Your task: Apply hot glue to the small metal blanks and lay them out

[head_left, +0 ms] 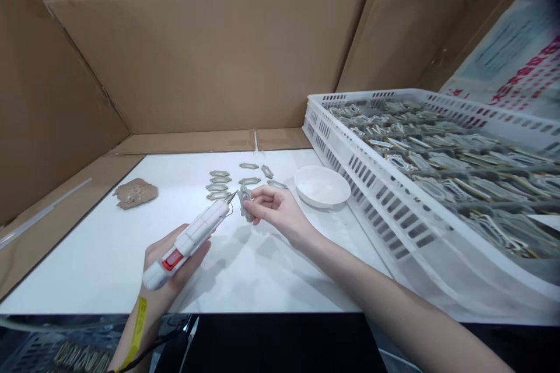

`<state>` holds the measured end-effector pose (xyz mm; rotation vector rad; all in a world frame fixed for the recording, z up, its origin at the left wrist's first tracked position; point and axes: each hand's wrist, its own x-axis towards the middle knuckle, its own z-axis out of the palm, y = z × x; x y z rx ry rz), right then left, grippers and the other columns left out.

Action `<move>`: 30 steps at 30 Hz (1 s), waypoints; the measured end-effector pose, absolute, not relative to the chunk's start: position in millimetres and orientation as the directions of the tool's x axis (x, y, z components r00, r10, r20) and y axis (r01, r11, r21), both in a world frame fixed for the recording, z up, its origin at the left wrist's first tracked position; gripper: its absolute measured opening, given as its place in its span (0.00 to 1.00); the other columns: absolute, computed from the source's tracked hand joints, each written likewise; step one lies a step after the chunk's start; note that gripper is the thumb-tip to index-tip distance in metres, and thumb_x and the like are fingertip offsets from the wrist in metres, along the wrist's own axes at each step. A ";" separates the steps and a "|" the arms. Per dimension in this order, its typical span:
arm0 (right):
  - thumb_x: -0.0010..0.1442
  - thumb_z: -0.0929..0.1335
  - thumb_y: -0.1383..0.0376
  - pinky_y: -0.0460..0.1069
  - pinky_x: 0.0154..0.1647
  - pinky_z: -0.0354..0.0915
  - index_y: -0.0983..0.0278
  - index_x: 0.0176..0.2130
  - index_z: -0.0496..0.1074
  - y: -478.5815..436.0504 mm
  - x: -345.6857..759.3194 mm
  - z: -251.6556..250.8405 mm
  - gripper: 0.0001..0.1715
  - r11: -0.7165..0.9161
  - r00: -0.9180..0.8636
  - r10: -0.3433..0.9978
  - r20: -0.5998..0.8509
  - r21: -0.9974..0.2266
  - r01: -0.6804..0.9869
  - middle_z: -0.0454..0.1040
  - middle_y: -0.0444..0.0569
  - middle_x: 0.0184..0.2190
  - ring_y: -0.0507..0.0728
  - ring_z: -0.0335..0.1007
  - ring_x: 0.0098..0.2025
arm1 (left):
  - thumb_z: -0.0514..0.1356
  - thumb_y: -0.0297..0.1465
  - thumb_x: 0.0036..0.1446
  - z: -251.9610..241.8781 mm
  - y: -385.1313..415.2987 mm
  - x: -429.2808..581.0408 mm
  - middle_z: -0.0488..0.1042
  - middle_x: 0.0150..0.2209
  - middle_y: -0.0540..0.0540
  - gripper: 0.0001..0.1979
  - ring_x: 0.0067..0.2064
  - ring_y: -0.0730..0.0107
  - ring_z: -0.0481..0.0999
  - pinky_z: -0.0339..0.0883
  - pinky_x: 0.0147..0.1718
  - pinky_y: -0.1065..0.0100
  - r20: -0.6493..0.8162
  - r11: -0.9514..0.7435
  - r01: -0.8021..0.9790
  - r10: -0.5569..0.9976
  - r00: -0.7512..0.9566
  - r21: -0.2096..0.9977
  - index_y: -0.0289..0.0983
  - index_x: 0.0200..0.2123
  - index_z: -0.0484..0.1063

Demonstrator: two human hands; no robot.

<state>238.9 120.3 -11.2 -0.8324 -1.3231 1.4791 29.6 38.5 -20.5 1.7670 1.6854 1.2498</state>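
A white glue gun (196, 237) with a red patch is gripped in my left hand (175, 262), its nozzle pointing up and to the right. Between the thumb and fingers of my right hand (277, 210) is a flat greyish frame-shaped piece (245, 204), held upright above the table. The nozzle tip is close to the piece's upper left edge; whether they touch I cannot tell. Behind my hands, several similar pieces (219, 180) lie flat on the white table (118, 250). One more piece (277, 184) lies partly behind my right hand's fingers.
A white round bowl (322, 186) stands right of my right hand. Beyond it, a large white plastic crate (371, 186) holds rows of similar pieces. A torn brown scrap (136, 193) lies at the left. Cardboard walls (210, 58) enclose the back and left side.
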 end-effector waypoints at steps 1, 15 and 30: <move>0.47 0.76 0.55 0.48 0.28 0.69 0.64 0.30 0.73 120.4 238.8 -11.1 0.17 0.043 -0.314 0.943 0.108 -0.978 -0.205 0.74 0.45 0.24 0.51 0.70 0.26 | 0.62 0.41 0.56 -21.0 38.4 29.1 0.78 0.29 0.48 0.14 0.24 0.70 0.72 0.67 0.27 0.70 0.323 -0.198 0.589 0.940 -0.113 0.783 0.38 0.38 0.80; 0.48 0.75 0.55 0.49 0.30 0.69 0.64 0.30 0.71 117.2 238.1 -13.9 0.16 0.110 -0.276 0.948 0.158 -0.978 -0.180 0.73 0.43 0.22 0.51 0.69 0.25 | 0.63 0.41 0.55 -28.0 42.7 24.0 0.74 0.26 0.49 0.13 0.25 0.71 0.71 0.65 0.25 0.71 0.344 -0.224 0.627 0.936 -0.076 0.746 0.36 0.32 0.76; 0.45 0.76 0.54 0.50 0.29 0.67 0.64 0.30 0.72 130.6 237.8 -25.5 0.19 0.234 -0.237 0.932 0.274 -0.955 -0.182 0.74 0.45 0.23 0.53 0.70 0.26 | 0.61 0.34 0.58 -30.9 52.2 26.6 0.68 0.26 0.51 0.10 0.27 0.73 0.66 0.62 0.27 0.72 0.557 -0.497 0.640 0.821 0.128 0.585 0.37 0.27 0.68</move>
